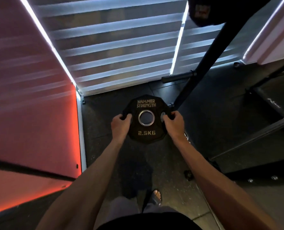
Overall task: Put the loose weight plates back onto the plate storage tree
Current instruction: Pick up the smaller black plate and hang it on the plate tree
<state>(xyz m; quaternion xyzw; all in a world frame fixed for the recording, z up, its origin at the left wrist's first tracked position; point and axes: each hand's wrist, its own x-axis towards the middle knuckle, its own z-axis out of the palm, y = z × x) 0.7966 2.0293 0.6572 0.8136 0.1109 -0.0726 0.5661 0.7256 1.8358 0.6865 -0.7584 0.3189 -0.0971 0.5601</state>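
Note:
A black 2.5 kg weight plate (146, 123) with gold lettering and a steel-ringed centre hole is held flat-faced toward me above the dark floor. My left hand (120, 122) grips its left edge through a handle slot. My right hand (173, 121) grips the right edge the same way. The plate storage tree's black upright (204, 63) slants up to the right just beyond the plate, with a bare horizontal peg (177, 77) sticking out to the left. Another plate (199, 9) hangs high on the tree at the top edge.
A red-lit wall (29, 105) stands at left and striped window blinds (113, 47) straight ahead. Black gym equipment frames (262, 113) fill the right side. A small dark object (188, 175) lies on the rubber floor (104, 130) near my sandalled foot (156, 196).

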